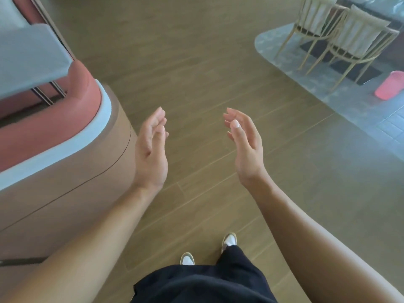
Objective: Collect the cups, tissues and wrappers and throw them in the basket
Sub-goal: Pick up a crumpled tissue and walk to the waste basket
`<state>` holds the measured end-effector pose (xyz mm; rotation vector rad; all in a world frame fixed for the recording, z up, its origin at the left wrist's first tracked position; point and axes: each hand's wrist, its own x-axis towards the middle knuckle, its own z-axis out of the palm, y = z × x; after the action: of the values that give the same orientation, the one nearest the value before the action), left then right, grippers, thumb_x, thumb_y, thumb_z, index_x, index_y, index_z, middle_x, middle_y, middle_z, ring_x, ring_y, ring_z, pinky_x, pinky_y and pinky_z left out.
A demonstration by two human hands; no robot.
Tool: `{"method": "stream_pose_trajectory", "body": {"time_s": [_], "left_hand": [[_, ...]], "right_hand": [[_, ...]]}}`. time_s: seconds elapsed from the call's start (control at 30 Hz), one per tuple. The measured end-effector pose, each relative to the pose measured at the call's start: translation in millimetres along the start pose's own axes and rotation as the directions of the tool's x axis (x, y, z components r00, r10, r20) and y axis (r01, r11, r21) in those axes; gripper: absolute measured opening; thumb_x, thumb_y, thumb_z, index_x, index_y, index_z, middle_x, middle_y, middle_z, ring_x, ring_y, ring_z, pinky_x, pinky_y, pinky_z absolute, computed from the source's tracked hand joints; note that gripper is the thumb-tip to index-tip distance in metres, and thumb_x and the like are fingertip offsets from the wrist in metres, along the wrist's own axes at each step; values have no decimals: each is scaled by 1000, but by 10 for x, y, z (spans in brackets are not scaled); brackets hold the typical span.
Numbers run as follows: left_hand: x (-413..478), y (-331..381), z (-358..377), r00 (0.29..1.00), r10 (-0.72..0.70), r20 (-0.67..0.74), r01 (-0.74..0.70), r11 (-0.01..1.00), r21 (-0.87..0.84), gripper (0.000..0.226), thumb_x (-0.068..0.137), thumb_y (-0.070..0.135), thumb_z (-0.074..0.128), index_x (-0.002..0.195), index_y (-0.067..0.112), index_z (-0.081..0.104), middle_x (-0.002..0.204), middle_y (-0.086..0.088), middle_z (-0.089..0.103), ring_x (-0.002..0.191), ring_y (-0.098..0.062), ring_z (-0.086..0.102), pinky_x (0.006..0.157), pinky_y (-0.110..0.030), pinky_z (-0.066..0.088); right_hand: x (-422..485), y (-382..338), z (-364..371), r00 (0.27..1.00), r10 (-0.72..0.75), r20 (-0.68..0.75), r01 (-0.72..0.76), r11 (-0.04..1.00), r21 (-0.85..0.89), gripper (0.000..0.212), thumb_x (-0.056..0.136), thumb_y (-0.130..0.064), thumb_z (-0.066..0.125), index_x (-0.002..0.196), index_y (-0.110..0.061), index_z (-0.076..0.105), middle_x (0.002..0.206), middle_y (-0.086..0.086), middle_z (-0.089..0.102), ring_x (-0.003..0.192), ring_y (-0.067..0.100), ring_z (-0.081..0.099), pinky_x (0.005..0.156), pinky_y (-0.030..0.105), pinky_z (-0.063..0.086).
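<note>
We look down on two bare hands held out over a brown wood-plank floor (196, 62), both empty. The left hand (150, 154) and the right hand (246, 147) are apart, palms turned toward each other, fingers loosely spread and closing on nothing.

Much is cut off or soft. At far right a pink round plastic basket (391, 85) is sliced by the frame edge and blurred; we cannot tell how it stands or what it holds. It sits on a pale grey stone-look floor panel (349, 110), near the chairs and well apart from both hands. At left a curved booth seat (54, 127) with a red cushion, a pale band and a tan base runs out of frame. A grey flat tabletop (28, 60) above it hides part of the cushion.

Our count:
- two hands
- one basket
- two cream-backed chairs with thin gold legs, one (314, 20) far and one (358, 38) just beside it, the farther one's top cropped
- two white-and-tan shoes at near centre, one (187, 259) left and one (229, 240) right, both partly covered by black loose trousers (201, 283)
</note>
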<state>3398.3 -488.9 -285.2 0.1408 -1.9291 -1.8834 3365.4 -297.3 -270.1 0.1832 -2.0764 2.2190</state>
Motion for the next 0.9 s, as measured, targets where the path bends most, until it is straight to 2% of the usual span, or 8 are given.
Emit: {"method": "stream_pose_trajectory", "body": {"time_s": [0.2,0.3,0.4,0.53,0.9], "left_hand": [[894,-303,520,1000,-4,-20,4,1000,6,46,103,44,42,145,29,51,155,3,54,142,-8,53,117,-40,47],[1441,-444,821,997,-2,-77,3,1000,12,42,106,36,40,145,27,51,154,2,54,142,-8,53,118,-42,47],[1978,-534,1119,991,6,-133,-3,1000,23,42,103,43,42,142,31,52,152,2,55,142,-9,53,118,-42,47],[2523,-615,1417,986,10,-165,-4,999,35,53,100,48,41,147,27,50,155,1,53,144,-9,51,119,-42,46],[3897,-1085,1456,955,22,-295,-10,999,42,52,99,50,41,145,27,49,152,0,54,143,-12,53,117,-40,47]], "right_hand": [[1167,266,-158,1000,-4,30,3,1000,10,40,100,-35,50,133,-17,65,132,2,68,128,15,63,106,26,50],[1838,386,-242,998,-7,68,6,1000,12,39,100,-32,50,132,-15,64,132,7,68,125,11,64,100,18,50],[2524,466,-335,992,-16,121,18,1000,-14,41,101,-31,50,134,-11,64,131,7,68,121,2,63,97,15,49],[3315,514,-407,986,-8,166,12,1000,-22,41,101,-32,51,134,-12,64,130,6,69,121,2,64,97,14,48],[4913,885,119,955,11,296,-2,999,-32,43,101,-36,50,136,-14,63,127,0,68,123,9,64,103,22,50]]}}
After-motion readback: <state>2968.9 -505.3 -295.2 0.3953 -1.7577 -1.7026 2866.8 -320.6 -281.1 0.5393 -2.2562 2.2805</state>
